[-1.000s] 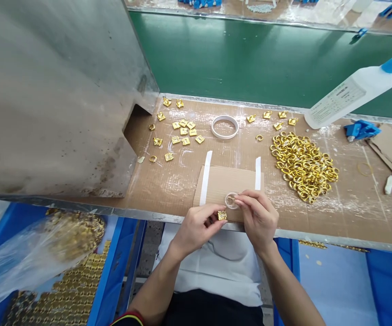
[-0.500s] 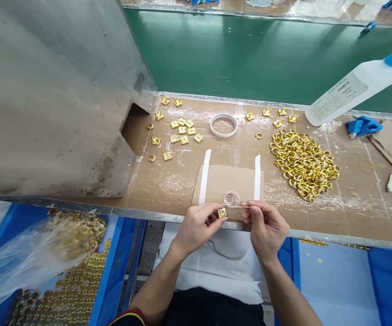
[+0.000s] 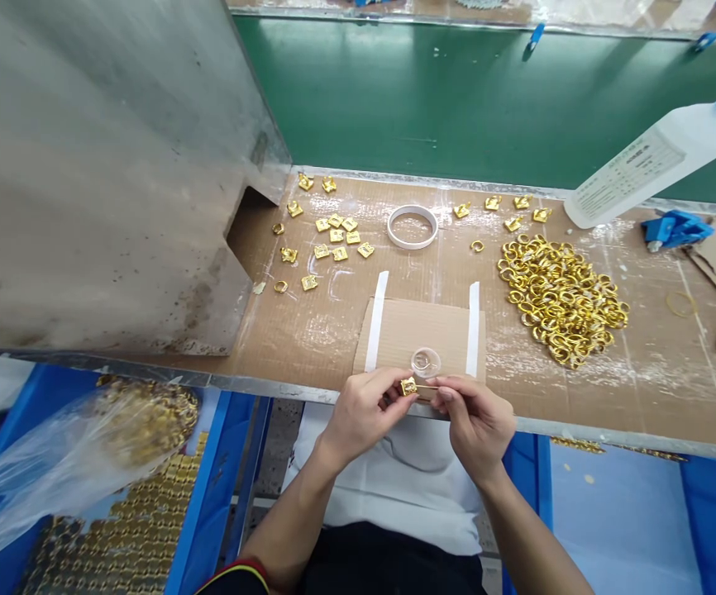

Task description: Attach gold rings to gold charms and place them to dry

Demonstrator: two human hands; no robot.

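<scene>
A small square gold piece (image 3: 408, 386) is pinched between the thumb and fingers of my left hand (image 3: 361, 413), above the table's front edge. My right hand (image 3: 479, 417) grips a thin pale stick (image 3: 427, 387) whose left tip reaches the gold piece; whether it touches is too small to tell. Just behind my fingers, a small clear round dish (image 3: 425, 362) rests on a cardboard pad (image 3: 423, 326) with white tape strips down both sides.
Gold rings (image 3: 562, 297) lie heaped at the right, and several square gold pieces (image 3: 336, 235) are scattered at the left. A white tape roll (image 3: 412, 227), tilted bottle (image 3: 656, 165) and blue clip (image 3: 676, 229) stand farther back. A metal box (image 3: 97, 182) blocks the left. Blue trays (image 3: 200, 487) sit below.
My right hand has moved left, bringing the stick's tip from above the dish's near edge to the gold piece. My left hand keeps its pinch. The camera view has shifted slightly.
</scene>
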